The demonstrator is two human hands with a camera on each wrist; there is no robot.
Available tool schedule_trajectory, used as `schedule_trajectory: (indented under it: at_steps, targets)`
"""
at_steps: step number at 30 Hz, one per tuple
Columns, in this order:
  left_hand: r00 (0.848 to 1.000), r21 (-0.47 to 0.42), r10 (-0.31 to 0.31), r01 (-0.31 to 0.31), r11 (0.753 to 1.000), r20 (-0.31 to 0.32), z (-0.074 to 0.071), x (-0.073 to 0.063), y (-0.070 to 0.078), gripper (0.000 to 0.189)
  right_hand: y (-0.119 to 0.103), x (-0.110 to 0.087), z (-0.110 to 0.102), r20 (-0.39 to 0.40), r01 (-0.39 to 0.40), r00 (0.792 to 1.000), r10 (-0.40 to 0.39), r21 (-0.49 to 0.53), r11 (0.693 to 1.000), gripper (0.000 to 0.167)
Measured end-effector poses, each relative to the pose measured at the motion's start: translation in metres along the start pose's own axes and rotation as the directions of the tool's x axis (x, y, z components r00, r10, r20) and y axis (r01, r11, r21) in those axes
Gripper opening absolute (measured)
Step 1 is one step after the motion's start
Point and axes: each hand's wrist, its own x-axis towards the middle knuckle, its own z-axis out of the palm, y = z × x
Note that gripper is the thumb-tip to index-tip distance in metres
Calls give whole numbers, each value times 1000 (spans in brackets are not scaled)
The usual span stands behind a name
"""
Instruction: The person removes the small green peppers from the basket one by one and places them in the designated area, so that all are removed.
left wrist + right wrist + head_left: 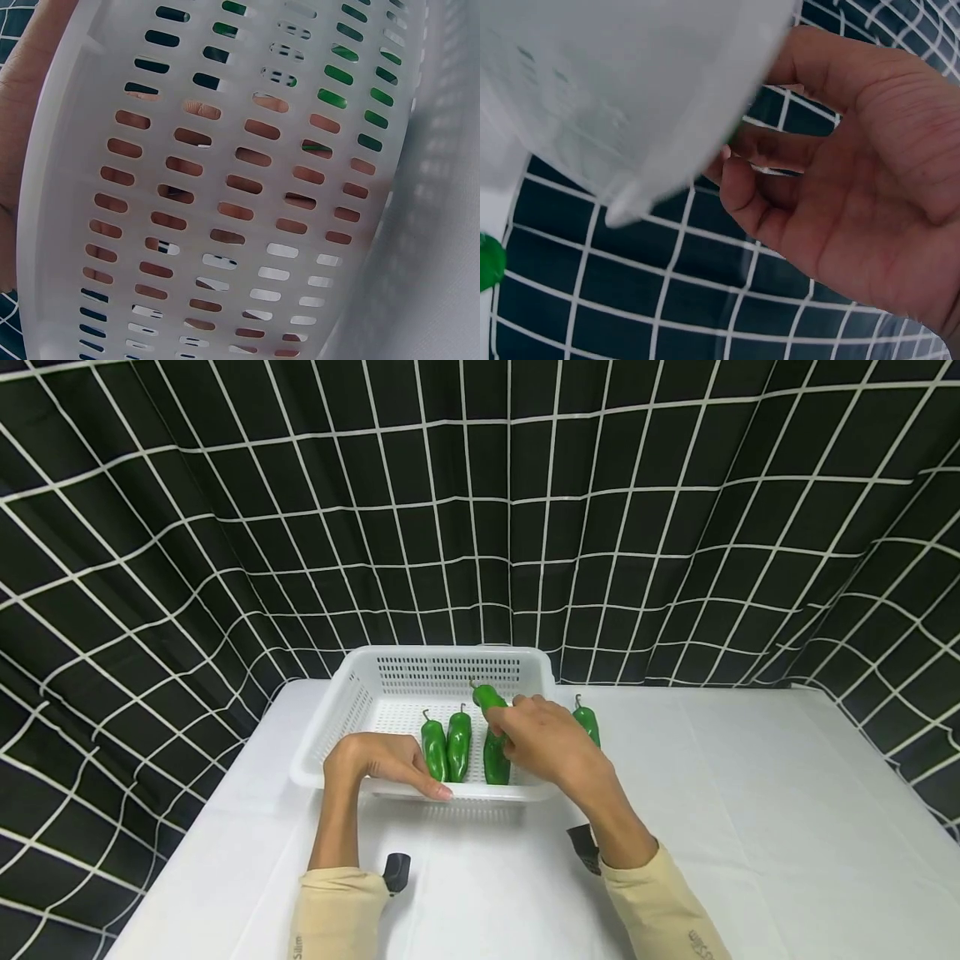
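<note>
A black curtain (480,527) with a white grid is hanging behind and beside the white-covered bench (765,827), on which a slotted white basket (450,652) is standing. From left to right: the left hand (386,760) is resting over the near rim, its thumb lying along it and its fingers showing through the slots from within; whether they are gripping cannot be told. Downward pressure here could be tilting the basket. Inside, the leftmost pepper (434,747) and second pepper (459,747) are lying side by side; a sideways nudge from the left hand could be rolling them. The right hand (547,739) is pinching the held pepper (488,697), seemingly above the third pepper (496,760); smooth skin and a loose pinch could be causing a slip, and the hand's blocking of the view could be causing a bump. The outer pepper (587,724) is lying on the bench, just beyond the right wall, where a sweeping right hand could be knocking it. Room for moving: basket floor is showing left of the paired peppers; the raised rim is bounding it, the curtain is closing off the far side, and bench surface is stretching widely rightward.
</note>
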Motion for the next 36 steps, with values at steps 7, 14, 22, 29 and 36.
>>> schedule_trajectory:
  at_steps: [7, 14, 22, 29, 36]
  targets:
    - [1000, 20, -11, 11, 1000, -6, 0, 0, 0, 49, 16, -10, -15, -52, -18, 998, 20, 38, 999, 21]
    - [1000, 12, 3, -3, 1000, 0, 0, 0, 0, 49, 34, -19, -28, -21, -52, 998, 55, 137, 989, 24]
    - [1000, 8, 7, -7, 1000, -1, 1, 0, -1, 49, 45, -26, -36, -42, -79, 995, 87, 155, 985, 26]
    - [1000, 16, -2, 3, 1000, -8, 1, -1, -1, 49, 55, -31, -40, -42, -139, 988, 149, 181, 974, 27]
    - [1000, 2, -3, 3, 1000, -3, 2, 0, -1, 54, 71, -36, -44, -31, -194, 978, 205, 214, 957, 22]
